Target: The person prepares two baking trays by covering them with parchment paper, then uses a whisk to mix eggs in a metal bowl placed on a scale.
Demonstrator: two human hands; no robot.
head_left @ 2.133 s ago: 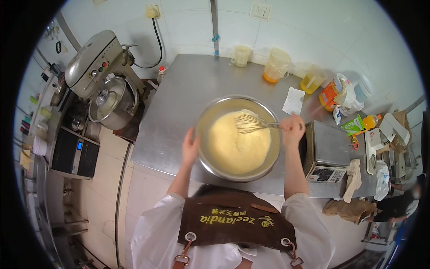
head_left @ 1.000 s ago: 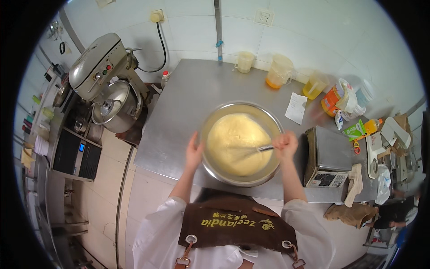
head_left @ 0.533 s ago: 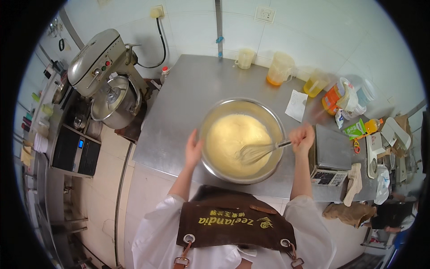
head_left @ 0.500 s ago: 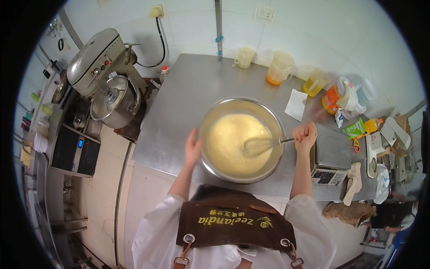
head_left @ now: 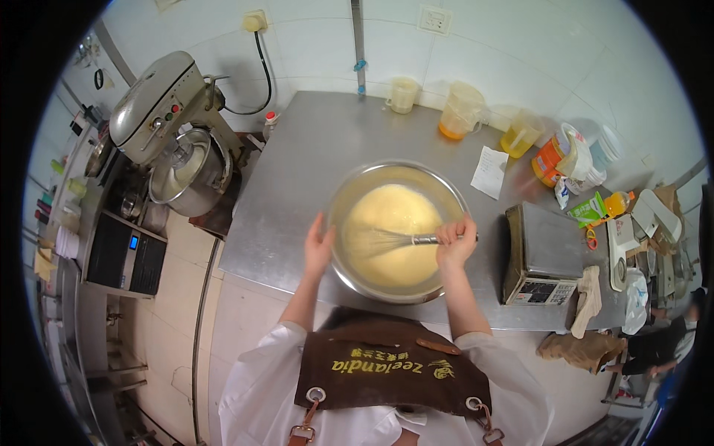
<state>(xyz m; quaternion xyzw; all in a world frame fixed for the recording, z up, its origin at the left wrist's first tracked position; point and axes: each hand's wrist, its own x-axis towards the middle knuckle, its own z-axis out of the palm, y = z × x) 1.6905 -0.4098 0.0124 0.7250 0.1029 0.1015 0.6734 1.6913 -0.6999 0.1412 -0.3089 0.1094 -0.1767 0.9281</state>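
A large round steel mixing bowl (head_left: 344,276) stands on the table, holding a pale yellow batter (head_left: 392,204). My right hand (head_left: 454,241) is closed around the handle of a balloon whisk (head_left: 424,239), over the bowl's right side. The whisk's wire end points left and dips into the batter, where its tip blurs. Beside the bowl's left rim, my left hand (head_left: 318,244) is held upright with fingers stretched and thumb apart. It is against or very near the outside of the bowl; the exact contact is hard to see.
A steel table (head_left: 275,193) carries a digital scale (head_left: 547,245) at right. Along the wall stand plastic jugs (head_left: 461,111), a paper sheet (head_left: 489,172) and an orange-labelled tub (head_left: 548,161). A stand mixer (head_left: 160,104) is at the left; another person (head_left: 658,346) is at far right.
My right hand has swung the whisk leftward, from beyond the bowl's right rim to over the bowl. The wire end has moved to the batter's left side. My left hand has hardly moved.
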